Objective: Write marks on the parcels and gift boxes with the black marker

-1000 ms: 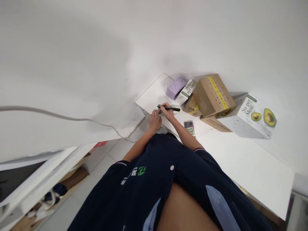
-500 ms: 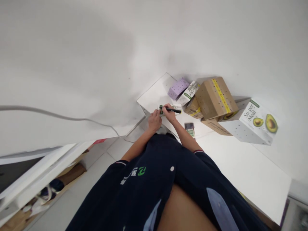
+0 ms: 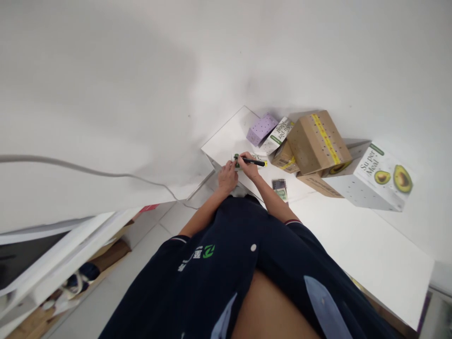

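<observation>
My right hand (image 3: 249, 168) is closed around a black marker (image 3: 254, 162) with a yellow end. The marker's tip side points left, at the green patch of a small white box (image 3: 262, 157) with printed lettering. At that box's left edge is my left hand (image 3: 228, 178), its fingers bent and pressed against it. Both hands partly cover the box. To the right of my right forearm, a small dark and green printed packet or card (image 3: 280, 189) lies on the white table (image 3: 226, 141).
Along the wall stand a purple dotted box (image 3: 261, 129), a white Super Meal box (image 3: 278, 135), brown cartons (image 3: 318, 141) with yellow tape, and a larger white avocado-printed box (image 3: 381, 176). A grey cable (image 3: 106, 171) runs at left, above an open shelf (image 3: 81, 278).
The view has shifted slightly, so the boxes at right appear a little further right. Both hands and the marker keep nearly the same position over the small white box.
</observation>
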### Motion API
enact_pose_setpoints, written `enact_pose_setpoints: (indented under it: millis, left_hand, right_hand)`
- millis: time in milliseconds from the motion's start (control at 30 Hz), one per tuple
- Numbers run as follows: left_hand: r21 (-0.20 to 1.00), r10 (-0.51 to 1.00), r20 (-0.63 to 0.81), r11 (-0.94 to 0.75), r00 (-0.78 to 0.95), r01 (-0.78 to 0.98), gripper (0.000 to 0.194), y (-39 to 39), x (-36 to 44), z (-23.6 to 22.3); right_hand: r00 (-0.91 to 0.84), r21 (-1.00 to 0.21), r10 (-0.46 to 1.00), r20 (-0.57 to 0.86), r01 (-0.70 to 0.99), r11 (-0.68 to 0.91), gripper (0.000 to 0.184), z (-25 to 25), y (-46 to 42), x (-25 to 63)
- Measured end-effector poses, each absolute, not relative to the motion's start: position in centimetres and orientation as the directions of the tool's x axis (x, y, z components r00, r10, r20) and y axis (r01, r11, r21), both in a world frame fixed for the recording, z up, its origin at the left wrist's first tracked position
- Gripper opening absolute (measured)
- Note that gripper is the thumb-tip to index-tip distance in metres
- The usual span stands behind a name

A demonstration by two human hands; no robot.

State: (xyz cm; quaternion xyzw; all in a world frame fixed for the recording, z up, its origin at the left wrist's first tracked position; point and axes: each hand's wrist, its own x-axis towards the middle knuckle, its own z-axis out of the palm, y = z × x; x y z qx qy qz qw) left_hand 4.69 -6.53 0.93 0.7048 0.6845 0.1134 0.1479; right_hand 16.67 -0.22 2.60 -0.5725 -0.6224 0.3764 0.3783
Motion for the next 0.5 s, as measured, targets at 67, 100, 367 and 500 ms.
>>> enact_pose_setpoints:
  millis: [67, 100, 367, 500]
  left_hand:
    - [0.369, 0.999, -0.042, -0.014, 0.032, 0.929, 0.057, -6.53, 4.69, 0.91]
    - [0.372, 0.999, -0.043, -0.012, 0.03, 0.928, 0.057, -6.52, 4.69, 0.91]
    - [0.384, 0.998, -0.054, -0.006, 0.029, 0.923, 0.058, -6.53, 4.65, 1.32]
    - [0.38, 0.998, -0.053, -0.012, 0.035, 0.925, 0.058, -6.58, 4.65, 1.52]
  right_hand:
    - [-0.071, -0.901, 0.996, 0.047, 0.427, 0.073, 0.014, 2.61, -0.22, 16.68]
    - [-0.079, -0.899, 0.996, 0.047, 0.431, 0.077, 0.014, 2.61, -0.22, 16.7]
    - [-0.086, -0.888, 0.996, 0.019, 0.456, 0.056, 0.015, 2.77, -0.21, 16.77]
    - [-0.062, -0.889, 0.998, 0.006, 0.457, 0.033, 0.014, 2.85, -0.16, 16.65]
